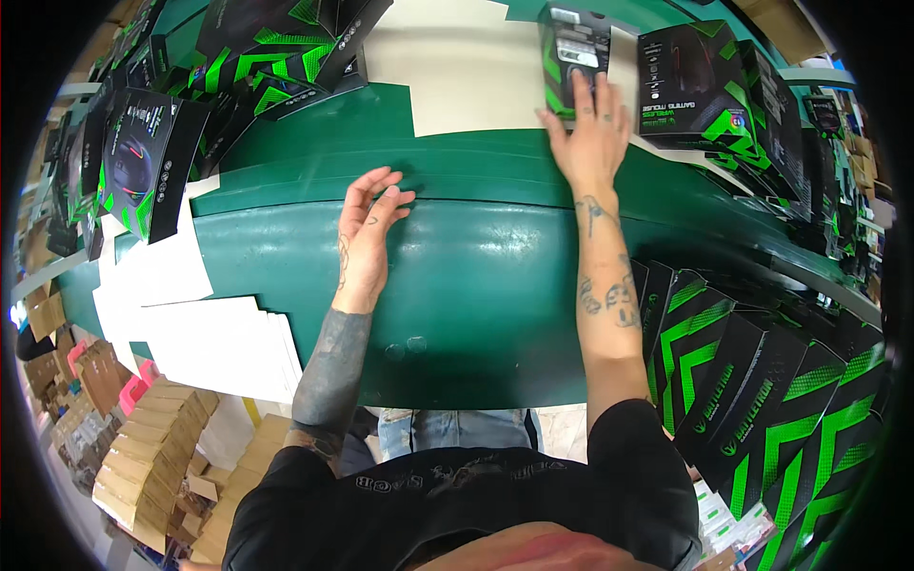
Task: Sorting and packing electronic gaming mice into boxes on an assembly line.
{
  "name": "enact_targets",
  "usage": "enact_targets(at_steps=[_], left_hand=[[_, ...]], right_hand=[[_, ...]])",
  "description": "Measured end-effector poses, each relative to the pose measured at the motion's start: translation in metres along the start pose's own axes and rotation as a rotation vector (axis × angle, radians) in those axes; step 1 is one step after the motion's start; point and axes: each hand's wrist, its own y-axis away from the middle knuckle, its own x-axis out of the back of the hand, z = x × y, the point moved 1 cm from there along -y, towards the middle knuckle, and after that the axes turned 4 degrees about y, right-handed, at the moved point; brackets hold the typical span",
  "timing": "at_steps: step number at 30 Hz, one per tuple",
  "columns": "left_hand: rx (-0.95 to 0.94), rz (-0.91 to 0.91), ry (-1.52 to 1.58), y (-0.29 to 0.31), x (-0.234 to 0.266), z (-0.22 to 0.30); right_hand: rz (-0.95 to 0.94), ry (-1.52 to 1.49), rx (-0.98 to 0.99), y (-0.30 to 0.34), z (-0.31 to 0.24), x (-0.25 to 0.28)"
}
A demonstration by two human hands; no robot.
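My right hand (590,138) reaches to the far side of the green table, its fingers stretched out over the near end of a black and green mouse box (576,52) with a white label. The thumb lies by the box's left edge; slight blur hides how firmly they touch. My left hand (367,224) hovers above the middle of the table, holding nothing, with loosely bent fingers apart. Under the far box lies a cream sheet (466,71). Right of my right hand stands another mouse box (690,86), with more boxes behind it.
Mouse boxes (276,48) are piled at the far left, one box (143,167) leaning nearer. White sheets (224,347) are stacked at the table's left edge. Several black and green boxes (743,390) stand close by my right forearm. Brown cartons (152,457) sit low at left.
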Motion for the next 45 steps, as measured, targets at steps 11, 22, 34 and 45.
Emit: enact_targets(at_steps=[11, 22, 34, 45], left_hand=[[-0.006, 0.000, -0.107, 0.008, 0.031, -0.009], [-0.380, -0.240, 0.051, -0.014, 0.026, 0.032], [0.103, -0.204, 0.228, -0.025, 0.040, 0.010], [0.194, -0.490, 0.093, -0.018, 0.046, 0.036]], right_hand=[[0.275, -0.037, -0.513, -0.057, 0.035, 0.047], [-0.215, -1.556, -0.808, 0.002, -0.039, 0.093], [-0.512, -1.749, -1.112, 0.053, -0.096, 0.069], [-0.508, -1.696, -0.949, 0.047, -0.080, 0.083]])
